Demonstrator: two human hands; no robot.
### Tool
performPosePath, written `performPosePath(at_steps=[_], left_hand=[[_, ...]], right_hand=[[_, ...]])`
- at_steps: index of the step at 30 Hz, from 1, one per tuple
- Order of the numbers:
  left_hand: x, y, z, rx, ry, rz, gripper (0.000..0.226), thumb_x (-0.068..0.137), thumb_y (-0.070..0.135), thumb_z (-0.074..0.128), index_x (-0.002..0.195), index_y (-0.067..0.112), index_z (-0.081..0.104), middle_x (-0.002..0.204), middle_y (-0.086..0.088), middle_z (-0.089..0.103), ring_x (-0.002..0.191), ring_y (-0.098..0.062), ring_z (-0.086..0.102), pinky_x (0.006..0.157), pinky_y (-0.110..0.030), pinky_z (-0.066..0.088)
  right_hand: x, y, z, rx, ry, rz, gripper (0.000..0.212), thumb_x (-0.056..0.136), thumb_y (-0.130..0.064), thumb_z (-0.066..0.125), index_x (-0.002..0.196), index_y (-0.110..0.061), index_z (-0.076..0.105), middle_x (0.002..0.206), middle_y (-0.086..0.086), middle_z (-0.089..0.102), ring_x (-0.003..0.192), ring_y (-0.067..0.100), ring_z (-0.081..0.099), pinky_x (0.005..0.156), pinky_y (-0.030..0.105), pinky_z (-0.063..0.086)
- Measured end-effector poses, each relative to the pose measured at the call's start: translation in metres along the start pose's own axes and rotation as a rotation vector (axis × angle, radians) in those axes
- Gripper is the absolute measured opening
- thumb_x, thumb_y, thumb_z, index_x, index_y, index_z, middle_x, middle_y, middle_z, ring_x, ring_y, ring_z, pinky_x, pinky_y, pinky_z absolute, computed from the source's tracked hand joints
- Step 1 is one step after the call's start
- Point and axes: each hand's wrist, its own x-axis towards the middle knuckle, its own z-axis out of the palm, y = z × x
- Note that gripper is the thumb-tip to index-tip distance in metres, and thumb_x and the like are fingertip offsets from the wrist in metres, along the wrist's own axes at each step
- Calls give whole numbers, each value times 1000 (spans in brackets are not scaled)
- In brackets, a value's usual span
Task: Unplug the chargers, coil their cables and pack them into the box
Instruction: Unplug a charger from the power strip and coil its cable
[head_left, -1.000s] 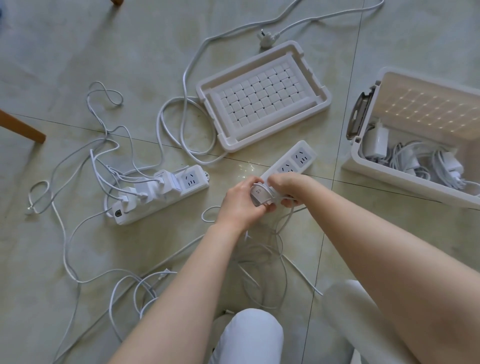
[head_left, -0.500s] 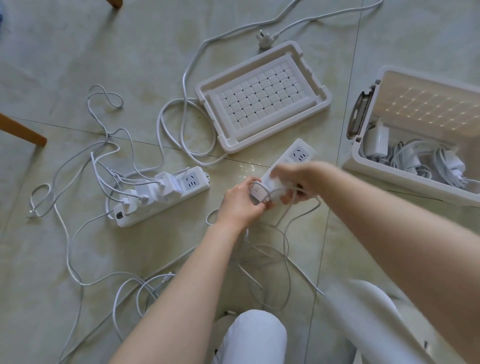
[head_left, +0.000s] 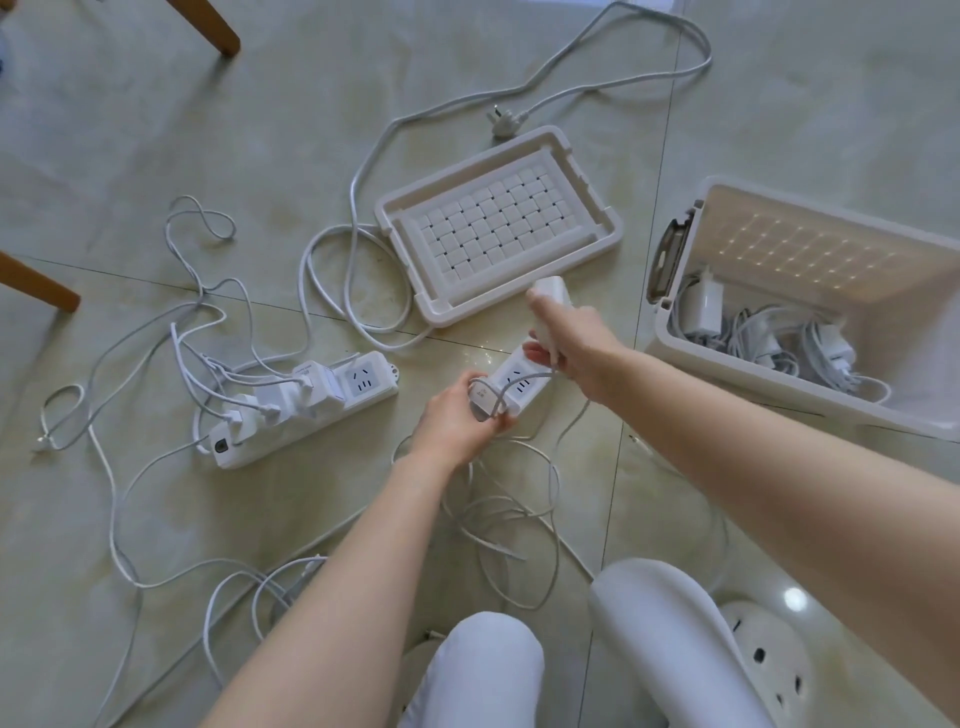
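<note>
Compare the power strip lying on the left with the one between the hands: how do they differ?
The left power strip lies flat on the floor, crowded with plugged-in chargers, one socket free. The held power strip shows only bare sockets; the right hand grips it, and the left hand holds a charger at its near end. Both are white.

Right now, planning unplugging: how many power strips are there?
2: the left strip on the floor, chargers plugged in; the held strip in the left hand and right hand.

Home: tiled floor (head_left: 156, 130), wooden chair legs (head_left: 213, 26).
</note>
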Motion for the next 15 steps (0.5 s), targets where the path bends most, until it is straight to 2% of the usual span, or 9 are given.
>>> performPosePath(at_steps=[2,5,8,10,12,13,15], left_hand=[[0,-2,0,53,-9,-42,65,76,53,69,128,21,45,121,-4,63,113,-25,57,91,-35,46],[-10,7,2,186,41,-109,75,81,52,64,134,11,32,137,-12,46,125,-30,44,102,-44,38],[-31,28,-5,311,217,-78,54,90,27,57,132,5,32,134,-16,38,125,-33,39,102,-41,32],[-43,42,-16,167,242,45,37,90,13,49,126,7,42,126,-13,45,116,-30,46,97,-39,37],[-57,59,-28,-56,123,120,24,95,16,45,117,9,54,116,-9,55,102,-23,53,86,-31,41],[-64,69,-34,-153,25,126,24,98,23,44,113,10,58,111,-7,60,98,-19,54,81,-28,40],[-76,85,-42,-270,-132,138,33,99,38,40,106,13,60,105,-3,63,96,-18,56,82,-30,39]], right_hand=[[-15,-8,-7,166,-91,43,42,94,-39,47,105,1,43,86,13,57,65,21,62,71,31,55],[-40,-12,-19,-113,-138,105,39,97,-40,39,111,-4,44,97,17,60,62,23,62,59,33,57],[-59,-10,-30,-171,-198,222,40,97,-34,38,120,-2,43,85,19,59,58,25,61,51,32,58],[-67,-11,-36,-196,-180,200,42,94,-34,38,119,-1,46,79,17,60,56,24,62,52,29,57],[-76,-12,-39,-203,-192,147,44,92,-35,38,117,-2,50,84,16,62,61,24,62,63,30,57],[-83,-14,-39,-200,-195,125,44,92,-36,39,117,-2,52,89,16,63,65,23,62,68,31,56],[-94,-16,-38,-215,-168,39,44,91,-36,44,116,-2,53,97,16,62,70,22,61,76,33,57]])
